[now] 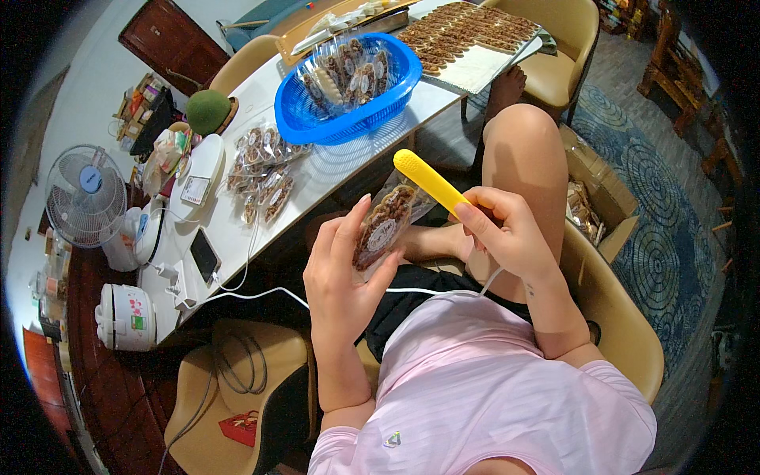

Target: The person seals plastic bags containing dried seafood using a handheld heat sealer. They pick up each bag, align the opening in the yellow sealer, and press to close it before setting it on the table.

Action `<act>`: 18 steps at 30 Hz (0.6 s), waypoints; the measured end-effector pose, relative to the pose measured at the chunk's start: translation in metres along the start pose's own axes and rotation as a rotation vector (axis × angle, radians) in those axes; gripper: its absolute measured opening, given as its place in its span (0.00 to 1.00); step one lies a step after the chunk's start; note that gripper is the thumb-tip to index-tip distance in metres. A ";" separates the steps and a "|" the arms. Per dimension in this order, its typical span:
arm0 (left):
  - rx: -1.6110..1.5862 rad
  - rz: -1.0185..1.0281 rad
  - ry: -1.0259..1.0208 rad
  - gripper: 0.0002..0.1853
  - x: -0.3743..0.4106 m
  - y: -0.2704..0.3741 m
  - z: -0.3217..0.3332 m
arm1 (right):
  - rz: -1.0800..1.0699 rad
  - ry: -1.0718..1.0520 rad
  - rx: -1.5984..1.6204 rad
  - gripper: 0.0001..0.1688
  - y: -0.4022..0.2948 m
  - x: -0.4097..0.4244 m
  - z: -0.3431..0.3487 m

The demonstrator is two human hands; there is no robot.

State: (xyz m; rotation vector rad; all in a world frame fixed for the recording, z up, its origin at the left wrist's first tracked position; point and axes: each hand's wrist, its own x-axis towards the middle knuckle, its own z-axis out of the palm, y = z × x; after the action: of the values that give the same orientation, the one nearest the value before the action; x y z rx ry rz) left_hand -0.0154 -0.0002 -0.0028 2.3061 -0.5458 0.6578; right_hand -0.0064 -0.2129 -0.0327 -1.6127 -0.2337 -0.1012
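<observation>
My left hand point(344, 279) holds a clear plastic packet with a brown nut-topped snack point(385, 228), which bears an oval white label, tilted between thumb and fingers. In my right hand point(496, 228) is a yellow handheld tool with a dotted tip point(430, 181), perhaps a bag sealer; its tip lies over the packet's top end, and whether they touch I cannot tell. A white cord runs near my right wrist. Similar packets fill part of a blue plastic basket point(350, 133) on the white table, and more packets point(261, 154) lie in a pile beside it.
Unwrapped snacks point(469, 29) cover a tray at the table's far end. A phone point(205, 255), a power strip point(181, 288), a small digital scale point(196, 190) and a rice cooker point(126, 317) line the left. An open cardboard box point(617, 219) stands beside my chair.
</observation>
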 end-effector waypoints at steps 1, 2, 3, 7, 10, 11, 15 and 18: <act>0.006 0.023 0.005 0.35 0.000 -0.002 0.001 | 0.035 -0.014 0.019 0.15 -0.002 0.000 -0.001; 0.009 0.023 0.005 0.35 -0.001 -0.003 0.000 | 0.041 -0.023 0.033 0.15 -0.002 0.000 -0.001; 0.012 0.023 0.004 0.35 -0.001 -0.003 0.000 | 0.047 -0.032 0.048 0.15 -0.003 0.000 -0.001; 0.016 0.048 0.010 0.35 -0.001 -0.005 0.001 | 0.070 -0.050 0.076 0.15 -0.003 0.001 -0.002; 0.038 -0.017 -0.041 0.34 -0.001 -0.001 -0.002 | 0.089 -0.069 0.114 0.15 -0.003 0.001 -0.003; 0.042 0.007 -0.028 0.34 -0.001 -0.001 -0.002 | 0.097 -0.066 0.117 0.15 -0.003 0.001 -0.002; 0.050 0.061 0.002 0.34 0.001 -0.002 -0.001 | 0.111 -0.071 0.125 0.15 -0.001 0.001 -0.002; 0.032 0.053 0.016 0.34 0.000 -0.004 0.000 | 0.102 -0.073 0.254 0.19 0.005 0.002 -0.002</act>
State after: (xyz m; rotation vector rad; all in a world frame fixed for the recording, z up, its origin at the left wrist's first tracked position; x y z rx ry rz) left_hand -0.0136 0.0022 -0.0049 2.3213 -0.5951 0.7141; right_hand -0.0035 -0.2147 -0.0369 -1.3733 -0.2118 0.0641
